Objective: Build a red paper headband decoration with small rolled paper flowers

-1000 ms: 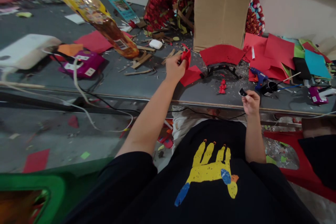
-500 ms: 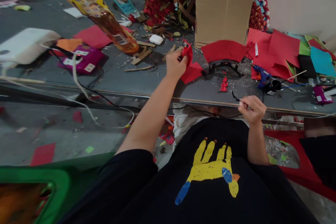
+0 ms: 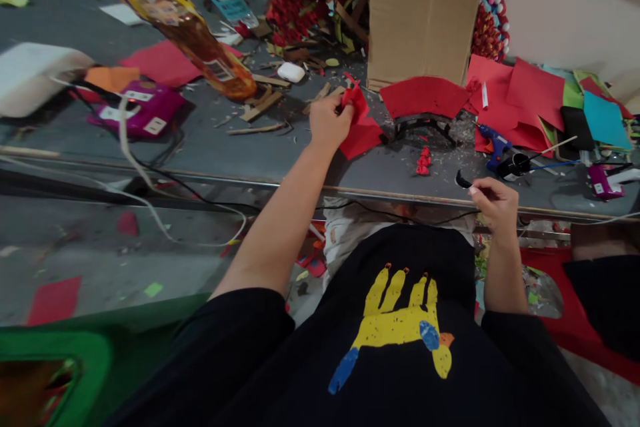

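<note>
My left hand (image 3: 330, 121) is over the table, its fingers closed on a crumpled piece of red paper (image 3: 356, 107). A flat part of red paper (image 3: 364, 139) lies under and beside it. My right hand (image 3: 498, 203), at the table's front edge, pinches a small black curved strip (image 3: 463, 180) by one end. Between the hands sit a red fan-shaped piece (image 3: 425, 96), a black arched piece (image 3: 425, 125) just in front of it, and a small twisted red scrap (image 3: 423, 161).
A cardboard sheet (image 3: 425, 20) stands behind. At right lie red paper sheets (image 3: 537, 97), a blue glue gun (image 3: 495, 145) and a black jar (image 3: 515, 165) with a stick. A tilted bottle (image 3: 200, 40), purple power strip (image 3: 143, 110) and cables occupy the left.
My right hand has moved a little to the right with the black strip, which now points back left. My left hand has shifted slightly lower over the red paper, still gripping it.
</note>
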`<state>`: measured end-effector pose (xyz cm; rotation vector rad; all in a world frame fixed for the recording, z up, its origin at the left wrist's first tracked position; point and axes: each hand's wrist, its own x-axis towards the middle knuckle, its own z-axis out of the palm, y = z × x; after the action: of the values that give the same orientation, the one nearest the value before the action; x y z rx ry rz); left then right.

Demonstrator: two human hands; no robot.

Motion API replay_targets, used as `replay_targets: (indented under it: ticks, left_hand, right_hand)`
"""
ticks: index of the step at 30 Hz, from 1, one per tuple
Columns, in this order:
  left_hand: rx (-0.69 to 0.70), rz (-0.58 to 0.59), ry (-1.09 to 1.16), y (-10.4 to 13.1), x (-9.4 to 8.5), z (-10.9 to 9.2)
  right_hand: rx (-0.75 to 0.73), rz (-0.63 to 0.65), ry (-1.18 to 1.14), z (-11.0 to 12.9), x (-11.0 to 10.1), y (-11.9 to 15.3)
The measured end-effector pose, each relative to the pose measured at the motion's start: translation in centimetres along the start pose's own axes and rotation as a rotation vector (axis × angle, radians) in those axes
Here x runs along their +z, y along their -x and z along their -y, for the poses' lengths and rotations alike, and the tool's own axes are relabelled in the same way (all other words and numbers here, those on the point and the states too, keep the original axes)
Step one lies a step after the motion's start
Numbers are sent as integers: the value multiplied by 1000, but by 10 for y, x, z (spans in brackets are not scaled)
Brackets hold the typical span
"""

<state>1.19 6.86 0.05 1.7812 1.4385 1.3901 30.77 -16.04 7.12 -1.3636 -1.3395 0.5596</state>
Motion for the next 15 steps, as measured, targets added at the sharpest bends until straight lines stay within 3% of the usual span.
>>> replay_targets:
  ticks: [3, 7, 11, 15]
  left_hand:
    - [-106, -77, -158, 2, -4, -15]
    - [-239, 41, -423, 7, -10, -36]
    - [-266, 96, -513, 8, -12, -44]
    - [-269, 105, -548, 7, -11, -44]
  right_hand:
    - [-93, -143, 254, -1, -33, -6]
    - [-240, -252, 674, -3, -80, -23]
    - [-317, -186, 949, -13, -104, -46]
    - [-317, -80, 1113, -20, -106, -59]
